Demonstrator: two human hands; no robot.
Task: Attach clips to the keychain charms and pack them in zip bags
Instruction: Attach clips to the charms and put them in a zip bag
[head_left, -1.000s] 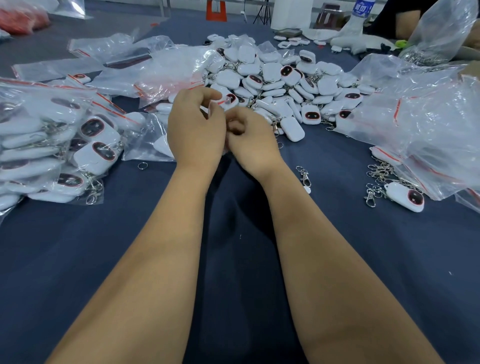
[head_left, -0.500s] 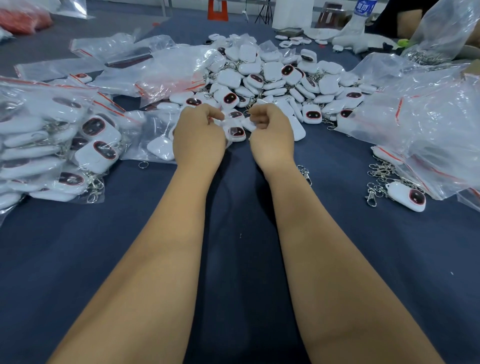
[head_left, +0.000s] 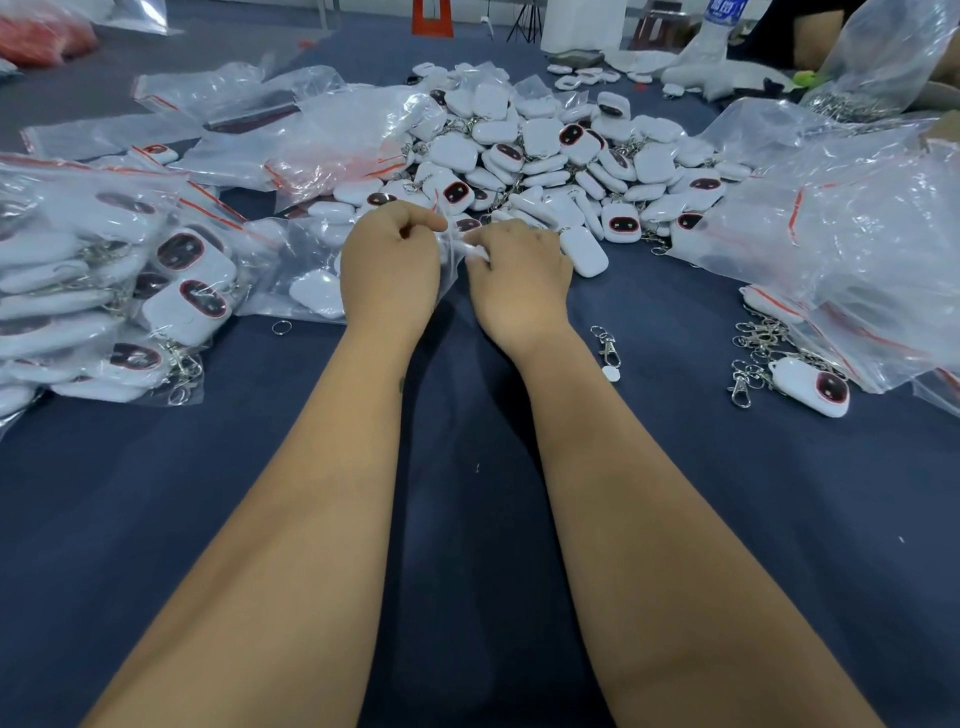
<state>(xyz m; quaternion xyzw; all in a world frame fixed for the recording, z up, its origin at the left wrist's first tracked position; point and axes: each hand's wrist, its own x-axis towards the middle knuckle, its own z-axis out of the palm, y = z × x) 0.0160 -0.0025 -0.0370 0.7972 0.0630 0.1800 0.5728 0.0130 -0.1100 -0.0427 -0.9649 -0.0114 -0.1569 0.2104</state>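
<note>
Head view: left hand (head_left: 390, 270) and right hand (head_left: 519, 280) grip clenched on zip bag (head_left: 451, 254); contents hidden.

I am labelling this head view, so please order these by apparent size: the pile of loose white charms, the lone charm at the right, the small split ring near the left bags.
1. pile of loose white charms, largest by far
2. lone charm, although nearer the camera
3. split ring, smallest
</note>
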